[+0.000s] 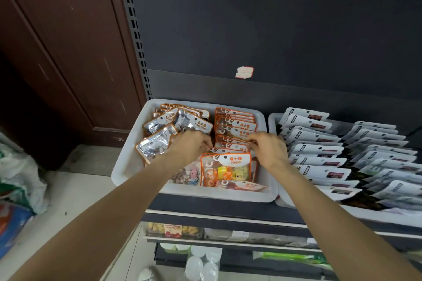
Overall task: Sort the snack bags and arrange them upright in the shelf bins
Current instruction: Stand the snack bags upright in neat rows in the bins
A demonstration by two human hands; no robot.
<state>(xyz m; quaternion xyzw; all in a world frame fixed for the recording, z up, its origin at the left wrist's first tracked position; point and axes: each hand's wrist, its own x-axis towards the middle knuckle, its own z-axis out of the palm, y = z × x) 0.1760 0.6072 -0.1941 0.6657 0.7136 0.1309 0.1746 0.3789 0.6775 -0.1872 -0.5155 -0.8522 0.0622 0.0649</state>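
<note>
1. The snack bags with orange edges stand in a row inside the white bin, on its right side. The row runs from the front of the bin to the back.
2. The silver bags sit on the left side of the same bin. They lean and flop in different ways, so they are not tidy yet.
3. One orange bag stands at the front of the bin and faces us. Another bag lies flat just in front of it, near the front wall.
4. The left hand is over the middle of the bin, between the two groups. Its fingers curl down by the left edge of the orange row. I cannot tell if they pinch a bag.
5. The right hand is at the right side of the orange row. Its fingers curl down onto the bag tops. I cannot tell if it holds one.
6. The orange row sits right between the two hands, just under the fingertips. I think the hands are squeezing the row to make it stand straight.
7. The flat bag is nearer the right hand. I think it needs standing up next.
8. A second bin to the right of the white bin holds white and black bags in neat rows.
</note>
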